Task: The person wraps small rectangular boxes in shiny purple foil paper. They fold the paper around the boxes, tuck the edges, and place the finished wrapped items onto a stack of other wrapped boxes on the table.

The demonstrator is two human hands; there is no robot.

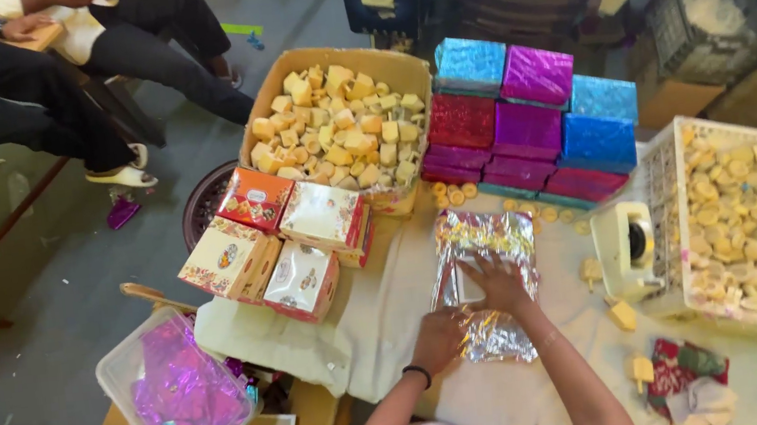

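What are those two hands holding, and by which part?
Nothing is lifted: the right hand presses flat on the shiny silver foil sheet; the left hand rests on its near edge.

Grey concrete floor (57, 306), cloth-covered table (388, 297)

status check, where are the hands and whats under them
Left hand and right hand flat on silver foil sheet. Foil spread on table cloth. Decorated boxes close left, apart from foil.
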